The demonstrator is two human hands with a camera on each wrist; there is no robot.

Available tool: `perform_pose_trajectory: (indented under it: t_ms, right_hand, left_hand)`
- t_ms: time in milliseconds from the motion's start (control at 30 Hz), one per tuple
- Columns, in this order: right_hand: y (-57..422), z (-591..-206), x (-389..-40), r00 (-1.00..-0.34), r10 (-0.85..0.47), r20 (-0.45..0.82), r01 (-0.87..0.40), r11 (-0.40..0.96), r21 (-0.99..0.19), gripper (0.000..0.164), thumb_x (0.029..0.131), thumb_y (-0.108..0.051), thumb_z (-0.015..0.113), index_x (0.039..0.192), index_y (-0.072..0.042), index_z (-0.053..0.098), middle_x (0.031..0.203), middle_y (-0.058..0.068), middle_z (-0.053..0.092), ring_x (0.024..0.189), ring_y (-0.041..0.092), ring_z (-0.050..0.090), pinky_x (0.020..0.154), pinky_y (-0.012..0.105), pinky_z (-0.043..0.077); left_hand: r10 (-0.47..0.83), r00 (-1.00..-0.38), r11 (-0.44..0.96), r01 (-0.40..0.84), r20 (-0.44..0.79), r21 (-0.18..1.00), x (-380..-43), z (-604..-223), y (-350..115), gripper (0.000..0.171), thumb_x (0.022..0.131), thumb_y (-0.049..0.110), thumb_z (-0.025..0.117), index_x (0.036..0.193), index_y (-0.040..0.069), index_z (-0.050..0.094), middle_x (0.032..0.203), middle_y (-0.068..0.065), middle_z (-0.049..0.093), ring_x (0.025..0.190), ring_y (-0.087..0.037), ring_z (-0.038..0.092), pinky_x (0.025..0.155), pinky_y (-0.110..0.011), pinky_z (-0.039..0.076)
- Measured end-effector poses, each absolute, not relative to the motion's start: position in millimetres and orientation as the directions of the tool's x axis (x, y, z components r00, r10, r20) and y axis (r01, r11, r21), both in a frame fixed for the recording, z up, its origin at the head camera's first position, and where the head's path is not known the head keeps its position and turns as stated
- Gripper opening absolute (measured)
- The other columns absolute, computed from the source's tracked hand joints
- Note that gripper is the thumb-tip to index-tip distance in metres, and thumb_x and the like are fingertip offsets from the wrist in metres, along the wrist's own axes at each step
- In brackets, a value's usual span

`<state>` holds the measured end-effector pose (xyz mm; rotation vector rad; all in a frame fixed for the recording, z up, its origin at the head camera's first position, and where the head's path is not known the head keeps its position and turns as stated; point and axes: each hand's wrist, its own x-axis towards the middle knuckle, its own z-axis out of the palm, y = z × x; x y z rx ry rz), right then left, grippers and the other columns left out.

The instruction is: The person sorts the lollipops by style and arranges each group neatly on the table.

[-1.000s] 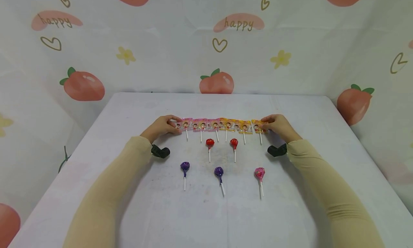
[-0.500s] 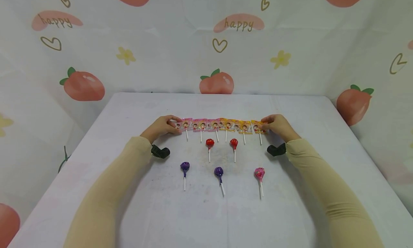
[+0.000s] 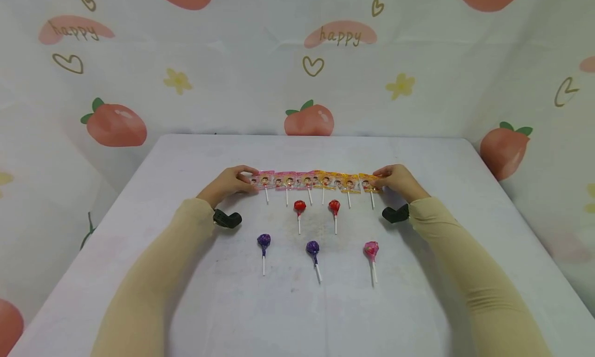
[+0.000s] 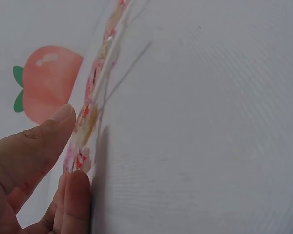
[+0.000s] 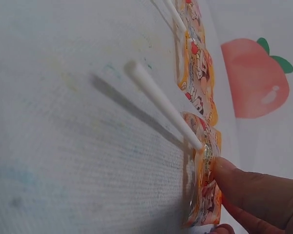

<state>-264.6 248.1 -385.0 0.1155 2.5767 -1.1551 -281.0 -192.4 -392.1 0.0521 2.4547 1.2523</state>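
Note:
In the head view a row of several wrapped lollipops lies flat across the table (image 3: pixel 297 315), pink wrappers on the left and orange on the right. My left hand (image 3: pixel 229 184) is at the row's left end, thumb and fingers gripping the edges of the leftmost pink-wrapped lollipop (image 3: pixel 265 180). My left thumb (image 4: pixel 39 141) shows large in the left wrist view, beside the wrappers. At the other end my right hand (image 3: pixel 398 180) pinches the orange-wrapped lollipop (image 3: pixel 370 183); in the right wrist view the thumb (image 5: pixel 249 190) presses on its wrapper, the white stick (image 5: pixel 161 105) pointing away.
Nearer than the row lie two red lollipops (image 3: pixel 299 206), two purple lollipops (image 3: pixel 264 240) and a pink lollipop (image 3: pixel 371 249). A peach-printed cloth (image 3: pixel 241 62) hangs behind the table. A black wrist device (image 3: pixel 228 219) sits by each sleeve.
The whole head view has shifted slightly left. Both hands keep their places at the row's two ends, and the lollipops lie as before.

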Motion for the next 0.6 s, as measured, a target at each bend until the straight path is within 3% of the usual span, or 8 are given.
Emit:
perform_pose_trajectory:
  t_ms: [133,233,367,600]
  right_hand:
    - [247,-385,-265,-0.947,-0.055,-0.318,0.199,0.676,-0.71,0.048,0.09,-0.02,0.067,0.13,0.001,0.055,0.133,0.021,0.047,0.11,0.028,0.042,0.094,0.04,0.035]
    - [247,-385,-265,-0.946,-0.055,-0.318,0.197,0.683,-0.704,0.048,0.09,-0.021,0.068,0.13,0.001,0.055,0.13,0.02,0.048,0.107,0.027,0.042,0.091,0.038,0.035]
    - [248,-384,-264,-0.947,-0.052,-0.318,0.195,0.693,-0.694,0.048,0.09,-0.023,0.068,0.13,0.001,0.056,0.128,0.019,0.05,0.105,0.026,0.043,0.087,0.036,0.036]
    - [249,-385,-264,-0.943,-0.047,-0.329,0.208,0.688,-0.695,0.048,0.09,-0.024,0.067,0.131,0.0,0.055,0.124,0.017,0.051,0.1,0.025,0.042,0.084,0.035,0.035]
  left_hand:
    - [0.203,-0.923,0.545,-0.171,-0.328,0.821,-279,-388,-193,0.055,0.088,0.011,0.071,0.139,0.013,0.05,0.102,-0.009,0.052,0.085,-0.015,0.052,0.075,-0.024,0.046]
    - [0.225,-0.92,0.494,-0.177,-0.321,0.851,-273,-380,-190,0.052,0.092,0.011,0.065,0.141,0.013,0.048,0.108,-0.01,0.05,0.089,-0.015,0.056,0.078,-0.022,0.051]
    - [0.288,-0.916,0.445,-0.13,-0.279,0.886,-258,-363,-181,0.048,0.095,0.012,0.061,0.141,0.01,0.047,0.115,-0.014,0.048,0.101,-0.023,0.057,0.088,-0.031,0.053]
    - [0.42,-0.879,0.497,0.013,-0.228,0.868,-218,-342,-169,0.047,0.094,0.022,0.064,0.137,0.009,0.051,0.112,-0.014,0.052,0.106,-0.034,0.055,0.091,-0.041,0.052]
